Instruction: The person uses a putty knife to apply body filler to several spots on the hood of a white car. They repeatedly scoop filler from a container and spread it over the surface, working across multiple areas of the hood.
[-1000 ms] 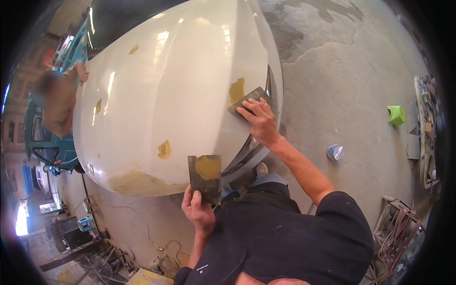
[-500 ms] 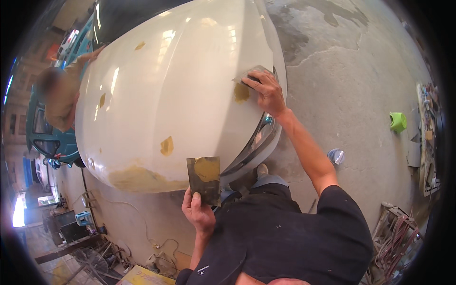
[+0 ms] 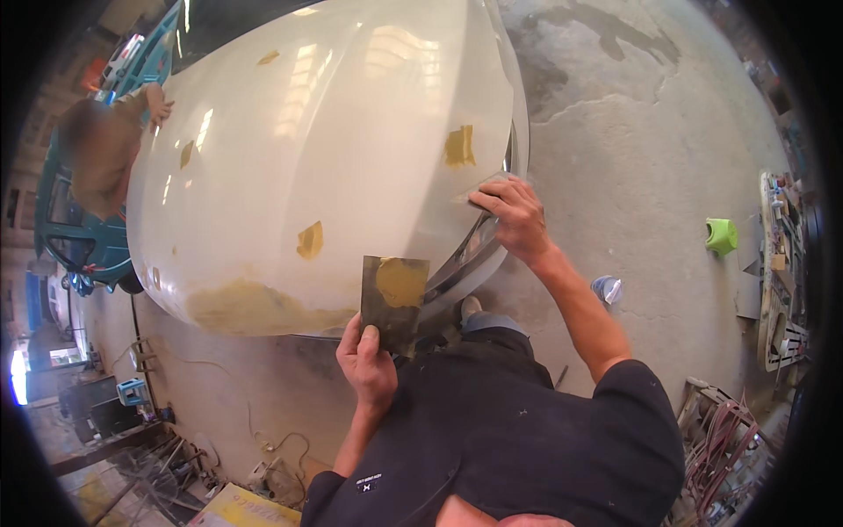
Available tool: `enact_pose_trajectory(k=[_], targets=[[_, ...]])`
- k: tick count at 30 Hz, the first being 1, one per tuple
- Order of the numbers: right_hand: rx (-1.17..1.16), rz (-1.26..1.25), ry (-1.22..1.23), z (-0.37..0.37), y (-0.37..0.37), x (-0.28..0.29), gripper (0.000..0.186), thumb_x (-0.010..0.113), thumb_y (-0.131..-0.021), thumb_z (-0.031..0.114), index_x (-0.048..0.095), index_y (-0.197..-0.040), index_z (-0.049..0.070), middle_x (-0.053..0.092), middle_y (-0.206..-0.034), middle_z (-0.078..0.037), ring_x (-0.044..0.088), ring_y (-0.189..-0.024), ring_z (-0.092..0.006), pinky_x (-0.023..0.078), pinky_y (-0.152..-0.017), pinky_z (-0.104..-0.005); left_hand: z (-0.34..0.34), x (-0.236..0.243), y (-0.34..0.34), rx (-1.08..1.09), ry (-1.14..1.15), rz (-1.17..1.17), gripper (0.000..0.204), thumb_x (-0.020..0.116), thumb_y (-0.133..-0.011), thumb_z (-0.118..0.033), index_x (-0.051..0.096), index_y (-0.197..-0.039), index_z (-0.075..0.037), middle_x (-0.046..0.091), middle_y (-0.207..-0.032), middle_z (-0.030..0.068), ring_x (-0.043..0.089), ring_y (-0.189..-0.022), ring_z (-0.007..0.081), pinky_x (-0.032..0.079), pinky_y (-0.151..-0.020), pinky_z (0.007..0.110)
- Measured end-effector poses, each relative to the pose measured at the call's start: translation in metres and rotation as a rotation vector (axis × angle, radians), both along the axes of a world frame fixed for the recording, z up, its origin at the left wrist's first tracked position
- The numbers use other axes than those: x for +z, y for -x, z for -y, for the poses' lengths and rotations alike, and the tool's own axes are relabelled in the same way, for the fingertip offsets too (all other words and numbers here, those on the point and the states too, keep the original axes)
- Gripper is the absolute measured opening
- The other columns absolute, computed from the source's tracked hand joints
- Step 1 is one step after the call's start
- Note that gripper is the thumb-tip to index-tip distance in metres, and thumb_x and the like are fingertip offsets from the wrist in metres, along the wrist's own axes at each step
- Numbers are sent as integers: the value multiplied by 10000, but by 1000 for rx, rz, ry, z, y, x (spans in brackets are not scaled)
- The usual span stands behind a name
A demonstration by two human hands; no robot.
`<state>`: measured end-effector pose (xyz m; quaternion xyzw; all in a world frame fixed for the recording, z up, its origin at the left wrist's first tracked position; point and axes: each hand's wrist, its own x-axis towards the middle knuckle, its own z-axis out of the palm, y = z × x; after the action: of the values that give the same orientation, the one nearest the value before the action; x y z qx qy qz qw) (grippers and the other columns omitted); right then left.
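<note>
My left hand (image 3: 366, 369) grips a dark square mixing plate (image 3: 386, 321) by its near corner, thumb on top. A blob of yellow-brown body filler (image 3: 400, 283) sits on the plate's far part. My right hand (image 3: 520, 215) is closed on a thin, flat filler spreader (image 3: 474, 189), partly hidden by the fingers. It is over the right edge of a white car hood (image 3: 351, 140), near the headlight (image 3: 474, 246). A rough-edged filler patch (image 3: 458, 146) lies on the hood just beyond the spreader. Another filler patch (image 3: 310, 240) is beyond and left of the plate.
A broad filler area (image 3: 255, 307) covers the hood's near edge. Another person (image 3: 105, 158) leans at the hood's left side, before a teal vehicle (image 3: 83, 228). On the concrete floor stand a green stool (image 3: 721, 236) and a small blue-and-white container (image 3: 606, 289). Bundled hoses (image 3: 724, 448) lie at lower right.
My right hand and the spreader have come nearer, off the filler patch, which now shows whole with a changed outline. The plate has shifted slightly away from me. The other person's hand has moved.
</note>
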<state>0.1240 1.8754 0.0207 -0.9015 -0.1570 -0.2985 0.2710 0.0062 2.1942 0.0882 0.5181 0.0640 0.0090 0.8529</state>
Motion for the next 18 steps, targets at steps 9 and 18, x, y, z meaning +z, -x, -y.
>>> enact_pose_trajectory(k=[9, 18], targets=[[-60, 139, -59, 25, -71, 1, 463, 592, -878, -111, 793, -1220, 128, 745, -1224, -94, 692, -1168, -316, 524, -1054, -448, -18, -3, 10, -2, -14, -16, 390, 562, -1027, -63, 623, -1369, 114, 722, -1244, 133, 667, -1128, 185, 505, -1032, 317], [-53, 100, -18, 16, -95, -8, 463, 589, -841, -116, 792, -1187, 114, 763, -1192, -86, 697, -1162, -308, 522, -1056, -433, -32, -7, 29, 110, 35, -22, 368, 546, -1040, -46, 621, -1363, 114, 728, -1228, 131, 692, -1084, 182, 535, -998, 314]])
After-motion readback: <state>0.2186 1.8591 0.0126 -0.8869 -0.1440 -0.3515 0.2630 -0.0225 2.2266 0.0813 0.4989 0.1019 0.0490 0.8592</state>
